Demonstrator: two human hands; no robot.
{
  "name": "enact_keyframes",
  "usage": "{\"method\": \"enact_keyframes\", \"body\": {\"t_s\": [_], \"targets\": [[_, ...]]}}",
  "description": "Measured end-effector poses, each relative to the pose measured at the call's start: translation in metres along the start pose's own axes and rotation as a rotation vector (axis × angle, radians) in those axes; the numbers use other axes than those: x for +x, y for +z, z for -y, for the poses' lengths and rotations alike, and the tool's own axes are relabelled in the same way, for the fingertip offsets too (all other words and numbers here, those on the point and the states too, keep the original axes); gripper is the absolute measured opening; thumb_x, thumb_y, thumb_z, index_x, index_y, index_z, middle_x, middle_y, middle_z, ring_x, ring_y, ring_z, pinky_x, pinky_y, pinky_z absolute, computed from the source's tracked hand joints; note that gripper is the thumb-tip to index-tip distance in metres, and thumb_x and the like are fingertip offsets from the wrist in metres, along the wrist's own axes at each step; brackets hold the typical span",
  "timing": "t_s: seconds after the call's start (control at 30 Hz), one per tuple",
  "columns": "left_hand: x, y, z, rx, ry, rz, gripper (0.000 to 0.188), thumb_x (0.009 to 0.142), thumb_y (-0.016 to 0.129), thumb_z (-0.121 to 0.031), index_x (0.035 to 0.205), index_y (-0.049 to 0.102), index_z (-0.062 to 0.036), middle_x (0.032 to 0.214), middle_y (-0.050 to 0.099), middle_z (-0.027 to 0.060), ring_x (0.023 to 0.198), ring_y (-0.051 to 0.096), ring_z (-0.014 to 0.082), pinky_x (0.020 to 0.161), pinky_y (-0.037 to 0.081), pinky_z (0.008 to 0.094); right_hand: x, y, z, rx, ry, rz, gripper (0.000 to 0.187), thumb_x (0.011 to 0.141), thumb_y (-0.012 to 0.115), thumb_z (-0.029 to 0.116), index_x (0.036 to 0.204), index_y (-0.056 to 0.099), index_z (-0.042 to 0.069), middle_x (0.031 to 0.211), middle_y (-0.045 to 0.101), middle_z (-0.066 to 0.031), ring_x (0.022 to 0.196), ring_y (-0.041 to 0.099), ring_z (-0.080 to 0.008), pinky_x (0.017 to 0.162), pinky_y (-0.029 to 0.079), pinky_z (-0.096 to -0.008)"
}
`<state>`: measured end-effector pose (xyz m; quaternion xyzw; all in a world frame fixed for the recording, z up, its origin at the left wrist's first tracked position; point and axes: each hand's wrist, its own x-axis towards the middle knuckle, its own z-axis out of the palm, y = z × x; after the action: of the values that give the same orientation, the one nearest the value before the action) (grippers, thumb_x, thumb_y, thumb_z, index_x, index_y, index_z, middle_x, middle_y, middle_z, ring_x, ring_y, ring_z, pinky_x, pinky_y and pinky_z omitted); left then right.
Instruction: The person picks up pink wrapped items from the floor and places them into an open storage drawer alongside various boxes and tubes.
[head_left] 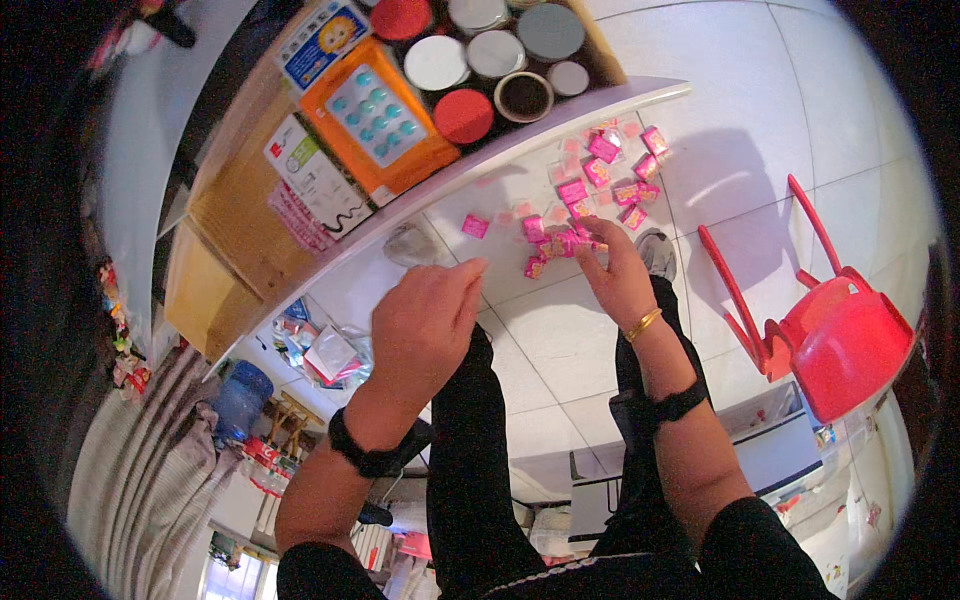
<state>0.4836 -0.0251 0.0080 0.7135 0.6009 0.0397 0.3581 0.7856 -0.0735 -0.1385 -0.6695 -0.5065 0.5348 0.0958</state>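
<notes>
I have the right hand (622, 285) over the near edge of the scattered small pink packets (571, 191) on the white tiled floor (530, 375), thumb and forefinger parted, the nearest packets showing right at the fingertips; can't tell if one is pinched. My left hand (420, 320) is off to the left of the main cluster, fingers curled under, contents hidden, one lone packet just beyond it. Open drawer (450, 187) ahead, red plastic chair (850, 345) at right.
</notes>
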Motion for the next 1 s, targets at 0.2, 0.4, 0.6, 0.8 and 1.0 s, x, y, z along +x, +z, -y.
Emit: {"method": "enact_keyframes", "body": {"t_s": [0.2,0.4,0.6,0.8,1.0], "targets": [[0.076,0.154,0.027,0.052,-0.082,0.15,0.031,0.12,0.069,-0.029,0.139,0.081,-0.0077,0.119,0.084,0.0209,0.111,0.08,0.0444,0.098,0.064,0.0561,0.019,-0.053,-0.027,0.059,-0.004,-0.028,0.049,0.11,0.081,0.023,0.154,0.07,0.003,0.15,0.075,-0.026,0.141,0.069,-0.0479,0.124,0.054,-0.0537],[0.157,0.305,0.114,0.103,-0.155,0.161,0.036,0.115,0.07,-0.024,0.142,0.076,-0.0013,0.128,0.082,0.0258,0.123,0.077,0.0476,0.107,0.062,0.0587,0.035,-0.093,-0.049,0.095,0.001,-0.057,0.046,0.111,0.08,0.023,0.152,0.071,0.002,0.142,0.077,-0.0274,0.134,0.072,-0.0474,0.118,0.056,-0.0537],[0.22,0.388,0.229,0.345,-0.188,0.078,0.044,0.107,0.077,-0.026,0.147,0.079,-0.0061,0.137,0.082,0.0232,0.129,0.077,0.0448,0.111,0.063,0.0551,0.06,-0.113,-0.079,0.16,-0.031,-0.083,0.047,0.109,0.082,0.021,0.151,0.072,0.002,0.133,0.078,-0.0244,0.126,0.073,-0.0455,0.114,0.056,-0.0541],[0.283,0.46,0.198,0.289,-0.043,-0.145,0.053,0.111,0.072,-0.018,0.162,0.067,-0.0081,0.144,0.078,0.0296,0.132,0.078,0.0461,0.114,0.063,0.0608,0.074,-0.123,-0.114,0.1,0.017,-0.068,0.05,0.106,0.083,0.018,0.153,0.071,0.003,0.134,0.078,-0.0245,0.128,0.072,-0.0462,0.115,0.056,-0.0544],[0.304,0.467,0.2,0.486,-0.373,0.164,0.034,0.118,0.062,-0.02,0.147,0.076,-0.0101,0.138,0.083,0.0262,0.124,0.083,0.0466,0.102,0.069,0.0631,0.089,-0.126,-0.116,0.077,0.073,0.011,0.048,0.111,0.081,0.017,0.156,0.07,0.004,0.151,0.074,-0.0229,0.143,0.07,-0.0411,0.126,0.053,-0.0495]]}}
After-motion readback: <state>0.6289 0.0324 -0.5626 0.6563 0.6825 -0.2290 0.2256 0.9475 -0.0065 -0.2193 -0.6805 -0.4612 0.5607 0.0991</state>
